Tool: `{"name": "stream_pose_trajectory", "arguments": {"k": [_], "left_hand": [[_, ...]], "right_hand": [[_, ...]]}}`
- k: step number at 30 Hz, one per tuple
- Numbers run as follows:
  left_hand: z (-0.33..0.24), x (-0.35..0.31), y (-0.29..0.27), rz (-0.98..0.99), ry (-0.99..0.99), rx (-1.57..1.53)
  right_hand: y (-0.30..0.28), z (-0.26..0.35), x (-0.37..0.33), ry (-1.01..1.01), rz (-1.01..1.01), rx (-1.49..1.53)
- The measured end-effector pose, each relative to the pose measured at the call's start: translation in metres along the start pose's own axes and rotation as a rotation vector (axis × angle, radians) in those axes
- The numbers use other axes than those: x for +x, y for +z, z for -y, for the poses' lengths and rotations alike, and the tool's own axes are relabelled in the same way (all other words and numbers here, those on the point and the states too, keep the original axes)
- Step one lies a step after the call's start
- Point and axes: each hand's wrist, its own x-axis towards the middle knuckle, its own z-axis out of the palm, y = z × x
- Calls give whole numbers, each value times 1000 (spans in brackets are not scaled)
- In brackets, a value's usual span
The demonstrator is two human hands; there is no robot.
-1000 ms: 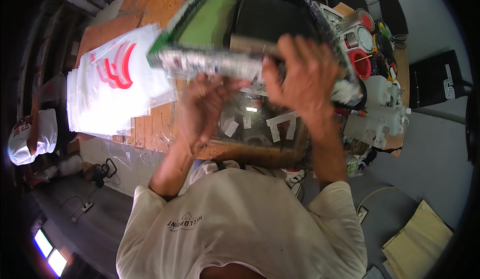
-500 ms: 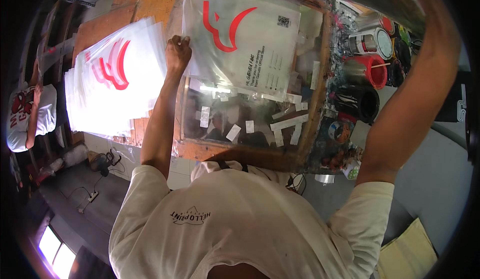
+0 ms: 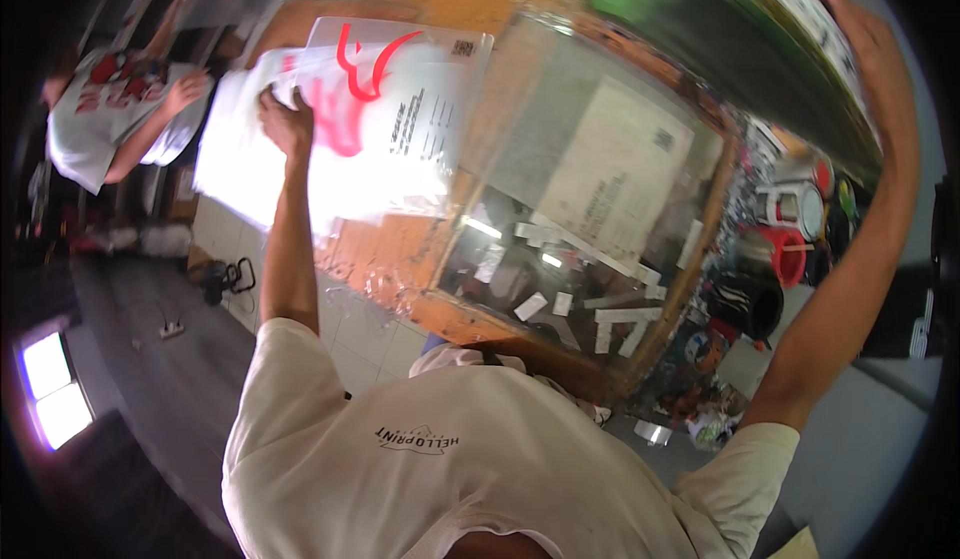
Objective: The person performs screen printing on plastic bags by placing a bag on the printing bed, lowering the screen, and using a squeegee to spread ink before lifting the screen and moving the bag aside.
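My left hand (image 3: 285, 124) grips the left edge of a clear plastic bag (image 3: 400, 109) printed with a red mark and black text. It holds the bag over the left end of the wooden bench, above a stack of similar bags (image 3: 235, 184). My right hand (image 3: 860, 34) is raised at the upper right. It holds the edge of a tilted printing screen (image 3: 720, 39) with green mesh, lifted off the glass-topped printing bed (image 3: 590, 199). White tape strips lie on the glass.
Another person in a white printed shirt (image 3: 110, 119) works at the far left and handles a bag. Ink pots (image 3: 790, 204), a red cup (image 3: 795, 259) and a black bucket (image 3: 745, 304) crowd the bench's right end. A power strip (image 3: 172, 330) lies on the dark floor.
The screen, pressed down by both hands a second ago, now swings up in my right hand. My left hand has drawn the printed bag leftward off the glass bed toward the stack.
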Motion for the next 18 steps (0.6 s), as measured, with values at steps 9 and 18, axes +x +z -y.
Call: {"name": "stream_pose_trajectory", "arguments": {"k": [9,18], "left_hand": [[-98,-215,-79,580,136,-282],[-145,-178,-84,991,181,-298]], "right_hand": [[8,-27,-6,178,55,-7],[8,16,-32,84,-45,-84]]}}
